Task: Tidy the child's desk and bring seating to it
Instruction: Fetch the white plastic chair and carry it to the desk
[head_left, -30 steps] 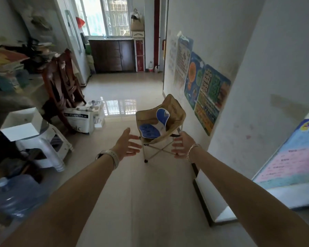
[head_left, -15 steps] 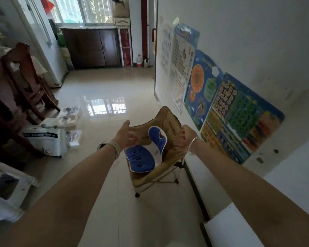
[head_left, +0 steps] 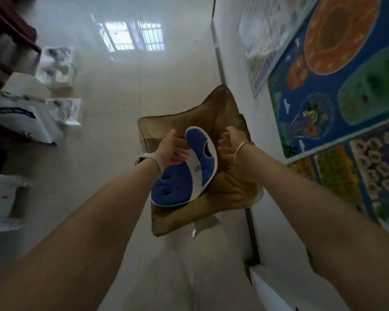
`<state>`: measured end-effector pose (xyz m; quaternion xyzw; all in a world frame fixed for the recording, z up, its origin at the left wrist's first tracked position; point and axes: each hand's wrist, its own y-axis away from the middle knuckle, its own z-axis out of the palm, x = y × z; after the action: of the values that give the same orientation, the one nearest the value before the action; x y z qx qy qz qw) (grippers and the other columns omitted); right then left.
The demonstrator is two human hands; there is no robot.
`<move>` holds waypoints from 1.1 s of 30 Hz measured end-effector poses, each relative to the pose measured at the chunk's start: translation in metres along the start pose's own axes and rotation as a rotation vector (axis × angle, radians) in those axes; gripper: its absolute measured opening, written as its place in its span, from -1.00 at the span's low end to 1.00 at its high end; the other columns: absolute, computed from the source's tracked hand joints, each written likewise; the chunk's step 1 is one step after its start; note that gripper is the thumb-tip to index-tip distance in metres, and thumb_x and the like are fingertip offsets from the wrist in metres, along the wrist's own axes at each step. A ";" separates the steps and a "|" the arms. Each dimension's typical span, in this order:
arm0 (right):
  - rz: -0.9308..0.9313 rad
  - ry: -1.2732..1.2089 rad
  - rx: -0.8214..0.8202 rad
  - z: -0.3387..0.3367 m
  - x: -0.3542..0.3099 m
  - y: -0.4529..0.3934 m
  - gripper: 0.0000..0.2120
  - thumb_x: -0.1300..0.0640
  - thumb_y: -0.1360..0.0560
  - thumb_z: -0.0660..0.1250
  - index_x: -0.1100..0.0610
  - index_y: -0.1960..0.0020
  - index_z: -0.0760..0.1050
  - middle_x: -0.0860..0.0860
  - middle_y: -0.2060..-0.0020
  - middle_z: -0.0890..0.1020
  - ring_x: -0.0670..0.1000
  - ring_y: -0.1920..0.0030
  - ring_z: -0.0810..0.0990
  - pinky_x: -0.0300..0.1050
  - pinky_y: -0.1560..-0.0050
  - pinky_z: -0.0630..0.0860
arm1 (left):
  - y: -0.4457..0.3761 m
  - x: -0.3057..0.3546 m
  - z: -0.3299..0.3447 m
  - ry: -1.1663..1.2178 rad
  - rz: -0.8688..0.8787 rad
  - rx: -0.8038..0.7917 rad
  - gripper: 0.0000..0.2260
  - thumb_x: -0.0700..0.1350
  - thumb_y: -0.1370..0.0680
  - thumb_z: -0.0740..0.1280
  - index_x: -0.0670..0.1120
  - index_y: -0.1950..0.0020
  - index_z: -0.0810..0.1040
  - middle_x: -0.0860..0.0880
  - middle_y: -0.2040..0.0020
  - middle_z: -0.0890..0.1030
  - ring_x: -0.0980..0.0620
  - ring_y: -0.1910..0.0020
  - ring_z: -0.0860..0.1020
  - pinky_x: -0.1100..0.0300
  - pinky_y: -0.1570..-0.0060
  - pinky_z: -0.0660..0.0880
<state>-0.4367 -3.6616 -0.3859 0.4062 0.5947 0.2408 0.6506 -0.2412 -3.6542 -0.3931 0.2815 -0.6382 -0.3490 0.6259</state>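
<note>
While reaching down over the chair [head_left: 211, 122], both hands at its fabric sides. Left hand [head_left: 171, 148] against the chair's left edge, fingers curled behind the blue pad [head_left: 184, 173], apparently closing on fabric or pad; which of the two, impossible to tell. Right hand [head_left: 230, 144] curled at the chair's right side, just inside its rim, seemingly gripping the fabric, though the fingertips stay hidden. Chair on the floor [head_left: 121, 97], hard beside the wall [head_left: 231, 63] and below the posters [head_left: 337, 86]. Pad lying loose on the chair's seat and propped against its back. No table in view, so still a carry ahead once lifted.

Risks, judged from this: pad not fixed to the chair, likely to slide off and drop if the chair tilts on the lift. Soft fabric gripped instead of frame, so the seat could sag or fold and the legs swing. Wall very near the chair's right side, so a scrape against the posters on a careless turn. Boxes [head_left: 56, 63] left of the chair, a trip or snag hazard when backing away with the view blocked.
</note>
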 end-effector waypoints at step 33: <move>-0.122 0.485 -0.119 0.149 -0.028 -0.041 -0.78 0.02 -0.51 0.30 0.17 0.11 0.59 0.21 0.09 0.68 0.19 0.04 0.67 0.15 -0.07 0.60 | -0.065 0.061 -0.049 -0.020 -0.134 -0.076 -0.54 0.24 -0.56 0.15 -0.10 0.29 0.50 -0.04 0.47 0.52 0.09 0.53 0.50 0.26 0.42 0.46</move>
<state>-0.3039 -3.7427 -0.4091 0.2607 0.7415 0.3261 0.5252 -0.2007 -3.7463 -0.4094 0.2961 -0.6102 -0.4169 0.6051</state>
